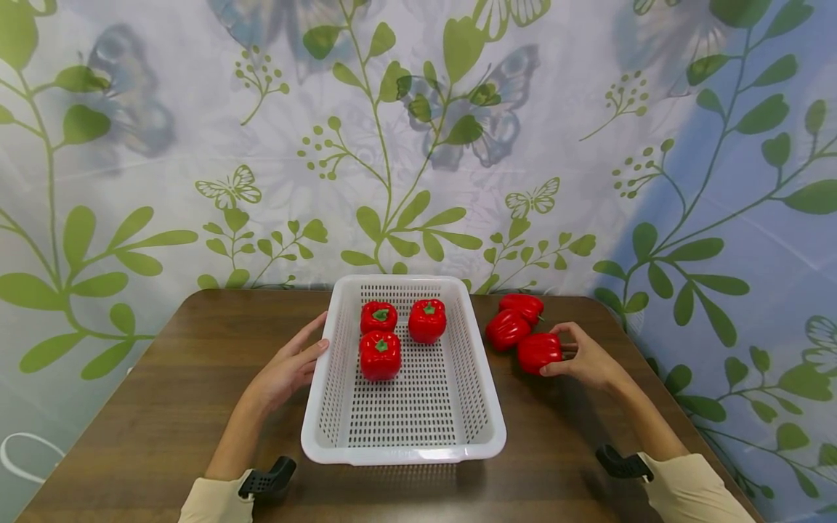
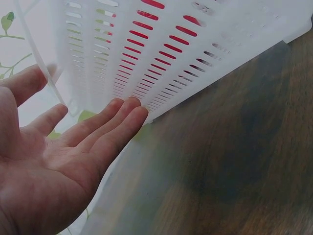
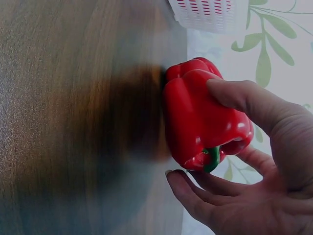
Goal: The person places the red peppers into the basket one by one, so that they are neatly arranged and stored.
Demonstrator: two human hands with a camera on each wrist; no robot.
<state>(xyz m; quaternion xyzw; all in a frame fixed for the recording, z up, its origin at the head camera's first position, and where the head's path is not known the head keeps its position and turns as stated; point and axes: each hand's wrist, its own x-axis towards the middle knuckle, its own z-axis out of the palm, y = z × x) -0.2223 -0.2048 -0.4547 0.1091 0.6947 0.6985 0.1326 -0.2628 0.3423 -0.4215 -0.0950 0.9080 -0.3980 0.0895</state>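
My right hand (image 1: 585, 359) holds a red bell pepper (image 1: 539, 353) at the basket's right. The right wrist view shows my thumb on the side of this bell pepper (image 3: 205, 112), the other fingers around its green-stemmed end. Two more red bell peppers (image 1: 507, 330) lie against it on the far side. Extended fingers of my left hand (image 1: 288, 370) touch the left side of a white plastic basket (image 1: 418, 414); the left wrist view has the fingertips at its slotted wall (image 2: 161, 63). Inside the basket, three red peppers (image 1: 381, 356) stand stem up towards the far end.
The brown wooden table (image 1: 170, 378) carries everything. Directly behind its far edge hangs a leaf-and-butterfly patterned cloth (image 1: 418, 181), which also runs along the right side. A white cable (image 1: 26, 454) loops at the lower left, beyond the table edge.
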